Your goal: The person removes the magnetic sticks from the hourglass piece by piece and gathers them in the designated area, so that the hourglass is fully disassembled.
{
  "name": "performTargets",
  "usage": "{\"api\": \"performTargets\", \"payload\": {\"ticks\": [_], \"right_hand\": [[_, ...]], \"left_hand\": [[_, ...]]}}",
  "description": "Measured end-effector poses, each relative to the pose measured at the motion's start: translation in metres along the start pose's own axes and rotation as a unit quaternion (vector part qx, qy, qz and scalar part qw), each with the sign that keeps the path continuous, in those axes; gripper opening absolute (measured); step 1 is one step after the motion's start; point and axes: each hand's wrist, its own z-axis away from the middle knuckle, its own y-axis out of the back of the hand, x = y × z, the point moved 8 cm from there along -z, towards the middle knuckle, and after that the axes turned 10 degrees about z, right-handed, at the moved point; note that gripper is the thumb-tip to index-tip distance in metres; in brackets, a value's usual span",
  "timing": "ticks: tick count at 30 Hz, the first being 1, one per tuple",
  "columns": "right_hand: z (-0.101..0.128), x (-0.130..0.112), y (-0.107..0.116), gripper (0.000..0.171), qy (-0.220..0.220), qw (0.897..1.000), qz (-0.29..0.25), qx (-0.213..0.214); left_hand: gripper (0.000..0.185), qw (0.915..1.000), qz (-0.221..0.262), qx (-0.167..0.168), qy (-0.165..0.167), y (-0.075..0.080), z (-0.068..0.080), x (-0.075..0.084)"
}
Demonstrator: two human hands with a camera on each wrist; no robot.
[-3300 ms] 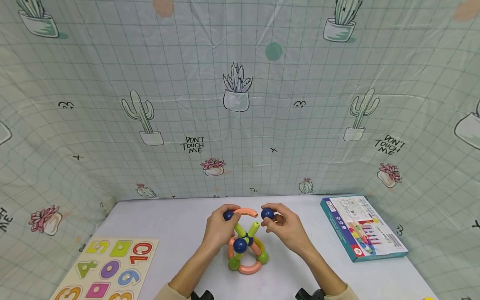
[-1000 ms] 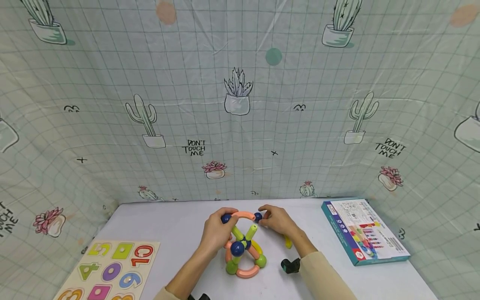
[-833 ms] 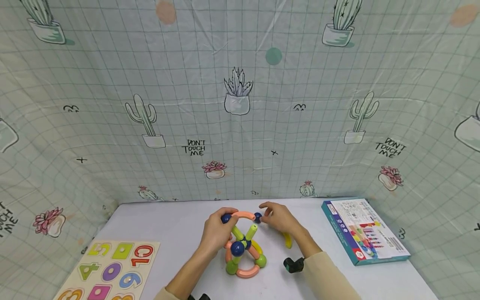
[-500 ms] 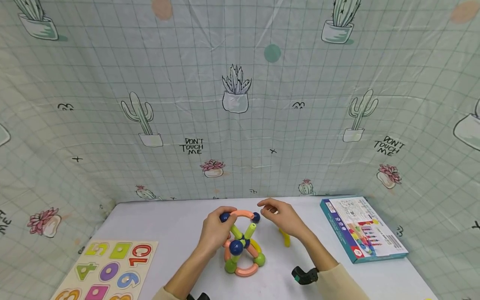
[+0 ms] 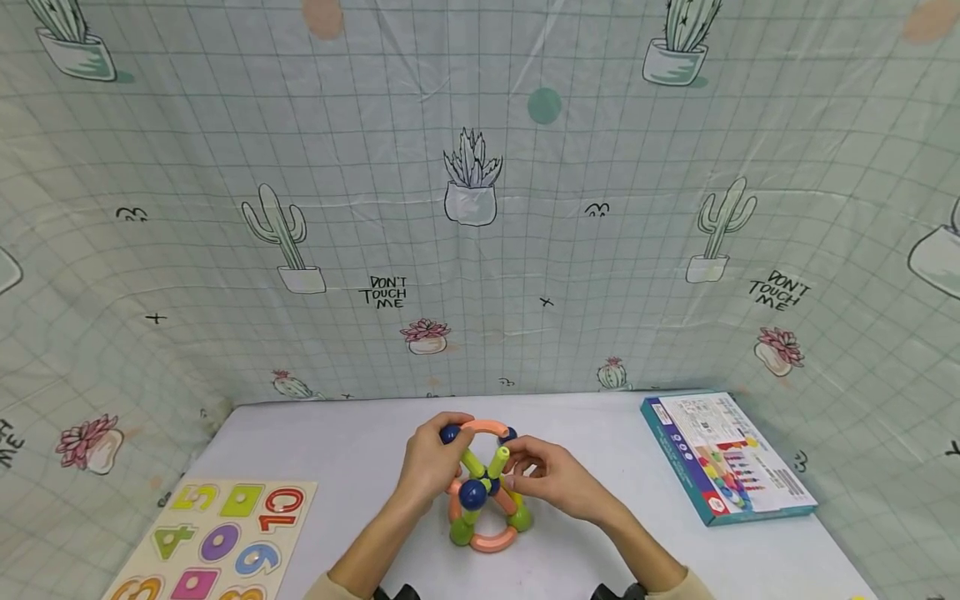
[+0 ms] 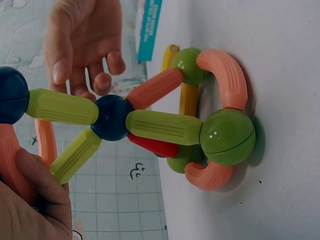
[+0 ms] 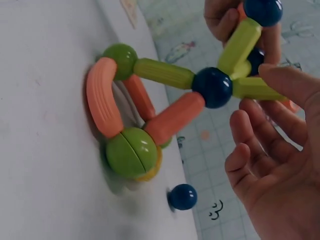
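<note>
A toy construction of rods and balls stands on the table, its central blue ball (image 5: 491,483) joined to light-green and orange rods, with green balls (image 6: 227,136) at its base. My left hand (image 5: 429,458) grips an orange curved rod (image 5: 487,427) at the top, beside a blue ball (image 5: 450,433). My right hand (image 5: 558,479) is at the construction's right side, its fingers loosely bent. In the right wrist view its thumb covers the end of a light-green rod (image 7: 252,88); whether it touches is unclear. Another blue ball (image 7: 183,196) rests on the table behind the construction.
A number puzzle board (image 5: 251,533) lies at the front left of the white table (image 5: 337,446). A flat toy box (image 5: 731,458) lies at the right. A yellow piece (image 6: 171,54) shows behind the green balls. A patterned cloth (image 5: 472,275) hangs behind.
The right hand has let go of the blue ball at the back and moved down and nearer, to the light-green rod, now covering the loose yellow piece. The left hand keeps its hold.
</note>
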Motion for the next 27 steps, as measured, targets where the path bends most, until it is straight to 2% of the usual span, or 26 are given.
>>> {"api": "performTargets", "payload": {"ticks": [6, 12, 19, 27], "right_hand": [[-0.0043, -0.0004, -0.0051, 0.023, -0.004, 0.999, 0.023, 0.04], [-0.0048, -0.0028, -0.0071, 0.02, -0.005, 0.997, 0.033, 0.072], [-0.0035, -0.0023, -0.0081, 0.023, -0.012, 0.995, 0.046, 0.083], [-0.0026, -0.0028, -0.0083, 0.021, -0.003, 0.996, 0.044, 0.083]], "left_hand": [[0.026, 1.0, 0.002, -0.004, -0.007, 0.0, -0.0009, 0.0007], [0.025, 0.9999, 0.004, -0.008, -0.008, -0.0001, -0.0005, 0.0015], [0.027, 0.9999, 0.0, -0.015, -0.005, -0.0002, 0.0006, 0.0011], [0.031, 0.9993, -0.001, -0.037, -0.002, -0.0006, 0.0027, 0.0012]]}}
